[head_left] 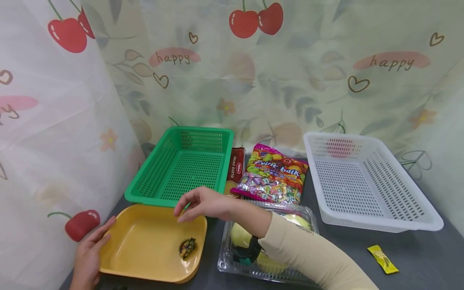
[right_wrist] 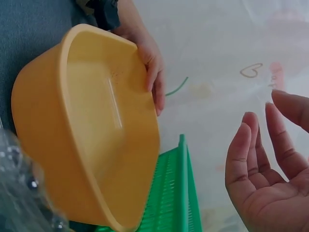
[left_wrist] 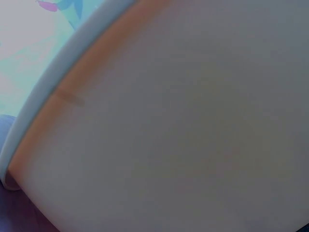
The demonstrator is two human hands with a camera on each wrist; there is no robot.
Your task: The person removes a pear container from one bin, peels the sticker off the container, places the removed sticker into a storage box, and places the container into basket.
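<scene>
Candy (head_left: 187, 248) transfer judged underway; tub (head_left: 145, 243) gripped at 9 o'clock by left hand (head_left: 90, 251); right hand (head_left: 208, 203) empty, fingers loose; pinch probably required

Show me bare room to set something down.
Bare: inside the green perforated plastic basket and white perforated plastic basket; dark tabletop around the small yellow packet, fronting the white basket. Crowded: between the baskets, a dark-red box and colourful candy bag, a clear plastic container in front.

Left grip (head_left: 89, 253) clasps; right grip (head_left: 206, 204) hovers, loosely curled.
</scene>
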